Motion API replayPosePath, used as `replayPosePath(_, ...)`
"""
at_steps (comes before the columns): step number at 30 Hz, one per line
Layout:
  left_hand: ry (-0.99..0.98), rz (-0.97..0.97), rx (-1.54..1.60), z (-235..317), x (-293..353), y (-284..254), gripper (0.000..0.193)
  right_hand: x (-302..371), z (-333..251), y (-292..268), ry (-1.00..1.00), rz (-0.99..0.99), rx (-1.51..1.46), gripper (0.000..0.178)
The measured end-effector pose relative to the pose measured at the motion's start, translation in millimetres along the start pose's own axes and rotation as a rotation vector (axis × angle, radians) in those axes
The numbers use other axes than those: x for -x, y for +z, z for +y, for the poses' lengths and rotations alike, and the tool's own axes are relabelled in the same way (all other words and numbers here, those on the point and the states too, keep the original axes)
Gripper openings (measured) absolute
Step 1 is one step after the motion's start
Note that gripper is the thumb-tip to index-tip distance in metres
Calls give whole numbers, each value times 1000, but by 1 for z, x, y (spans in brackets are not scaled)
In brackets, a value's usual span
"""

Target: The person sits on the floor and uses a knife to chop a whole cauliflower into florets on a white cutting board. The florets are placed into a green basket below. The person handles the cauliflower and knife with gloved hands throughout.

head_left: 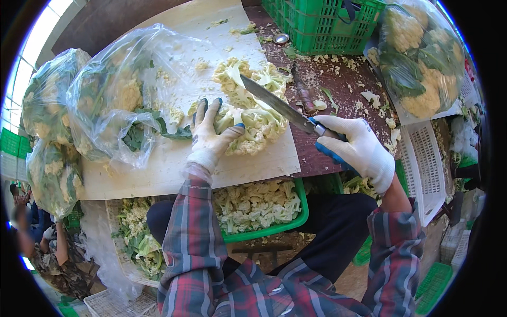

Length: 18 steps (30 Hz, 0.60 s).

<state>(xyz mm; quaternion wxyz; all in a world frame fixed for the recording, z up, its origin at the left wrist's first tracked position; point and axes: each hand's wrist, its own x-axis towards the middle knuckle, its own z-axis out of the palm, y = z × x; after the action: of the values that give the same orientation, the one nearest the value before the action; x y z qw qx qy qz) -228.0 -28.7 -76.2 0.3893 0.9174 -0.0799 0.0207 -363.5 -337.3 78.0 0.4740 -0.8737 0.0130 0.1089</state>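
The cauliflower [253,119] is found on the white board [253,168] laid over the worktop [325,165], close to the board's right edge and between the two hands. It lies just right of the left hand [208,140] and to the left of the right hand [359,145], a little farther from the body than either. The left hand is the nearer: its thumb is laid over the near left edge of the cauliflower, while its fingers are spread and pointed away from the body, closed around nothing. In the right hand the handle of the knife [277,105] is firmly gripped, and that hand is kept clear of the cauliflower. The relation judged to count most is that of blade to cauliflower: the blade's long axis is slanted from the handle at the lower right to the tip at the upper left, so that the cauliflower's right and far parts are crossed at an angle. The cauliflower itself is drawn out more from near to far than from side to side. Whether it is touched by the blade cannot be told from this view. The left fingers are set apart from the blade.
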Motion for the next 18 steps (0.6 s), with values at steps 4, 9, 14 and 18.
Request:
replayPosePath(4, 20, -26, -14, 18, -5, 3, 101, 11, -12, 22, 158, 70, -276, 38)
replayPosePath(9, 52, 9, 94, -13, 0, 2, 103, -10, 8, 75, -14, 143, -263, 43)
replayPosePath(14, 52, -87, 24, 13, -7, 8, 112, 4, 5, 81, 117, 288, -350, 39)
replayPosePath(18, 25, -31, 152, 4, -3, 14, 117, -39, 16, 101, 156, 199, -255, 41)
